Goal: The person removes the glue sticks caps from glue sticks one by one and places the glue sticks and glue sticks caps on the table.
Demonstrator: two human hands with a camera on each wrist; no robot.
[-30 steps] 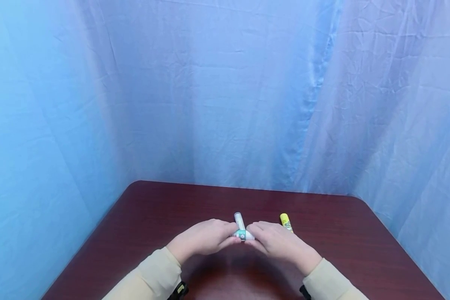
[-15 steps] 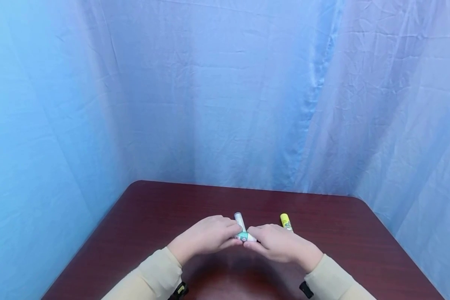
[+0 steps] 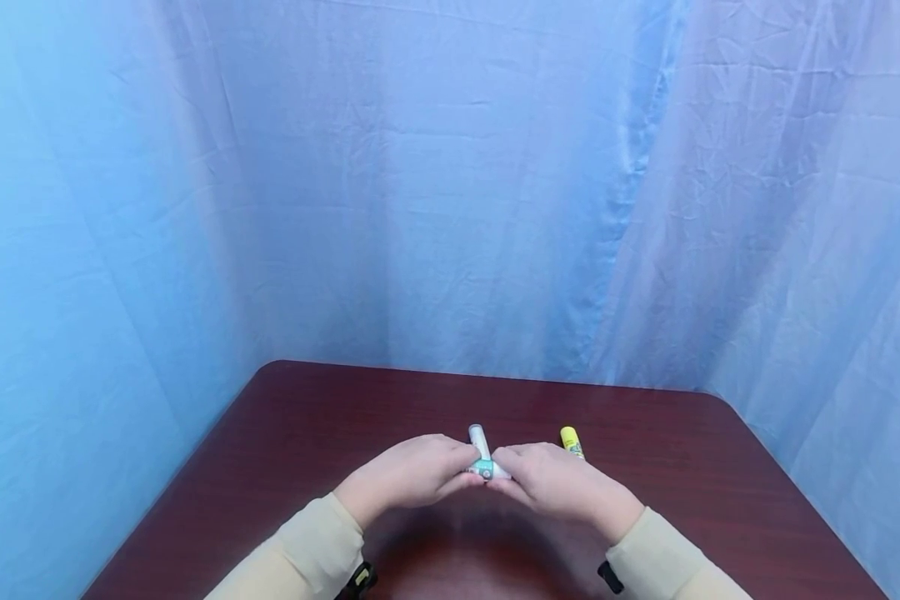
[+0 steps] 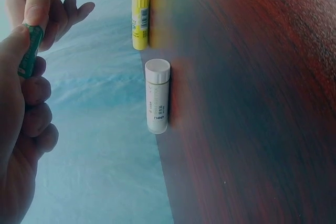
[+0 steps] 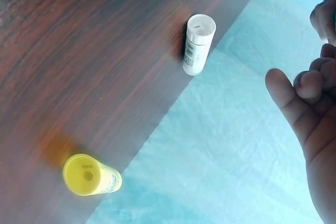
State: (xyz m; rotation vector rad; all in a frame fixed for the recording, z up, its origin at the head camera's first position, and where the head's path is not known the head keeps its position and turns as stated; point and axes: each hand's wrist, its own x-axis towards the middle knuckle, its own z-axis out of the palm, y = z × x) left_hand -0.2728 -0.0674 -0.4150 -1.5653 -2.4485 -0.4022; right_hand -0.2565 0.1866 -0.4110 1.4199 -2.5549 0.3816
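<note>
Between my two hands is a green-and-white glue stick [image 3: 483,469], held nearly level over the table. My left hand [image 3: 418,472] grips its green body [image 4: 31,51], fingers curled round it in the left wrist view. The thumb and fingers of my right hand [image 3: 558,482] pinch the white end; in the right wrist view that end is hidden behind the hand [image 5: 320,114]. Just beyond the hands, a white glue stick [image 4: 157,98] lies on the table. A yellow glue stick [image 4: 140,22] lies further right, partly covered by my right hand in the head view.
The dark red wooden table [image 3: 360,400] has rounded far corners. Light blue curtains [image 3: 457,208] hang behind it and along both sides. A black wrist strap [image 3: 357,581] shows at the left cuff.
The held glue stick tips slightly down at its right end half a second ago and is a little more level now. Both hands shift only slightly. The other two glue sticks stay put.
</note>
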